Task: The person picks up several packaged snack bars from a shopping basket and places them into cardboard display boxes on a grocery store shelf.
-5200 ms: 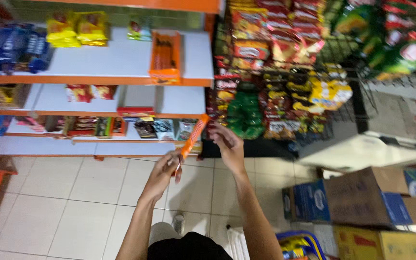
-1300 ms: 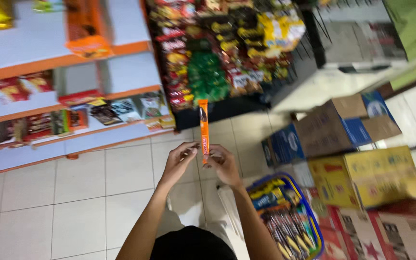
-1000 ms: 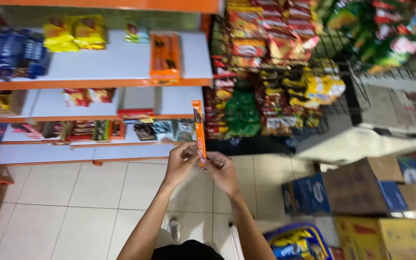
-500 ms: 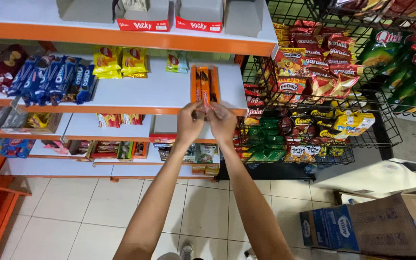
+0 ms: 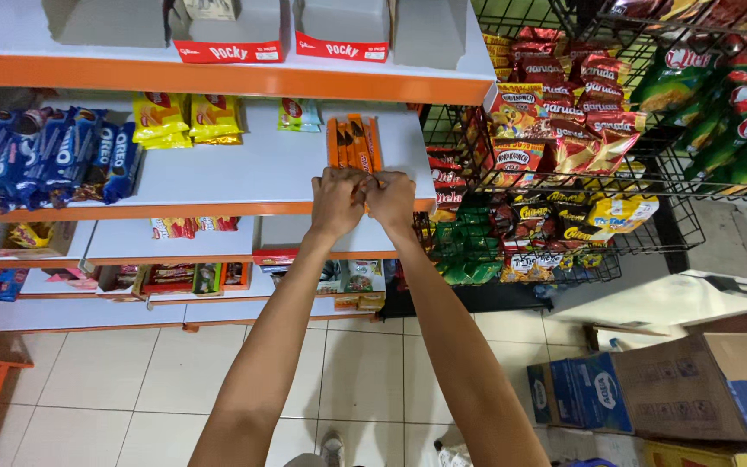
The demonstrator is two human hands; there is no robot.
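Two hands, the left hand and the right hand, pinch the near ends of the orange snack packs lying flat near the front edge of the white shelf. Placement appears nearly complete; release remains.

snack packs orange with dark centre stripe | shelf white, orange front edge | biscuit packs at 9 o'clock blue and white | pouches at 10 o'clock yellow | floor at 7 o'clock pale tiles, grey grid lines
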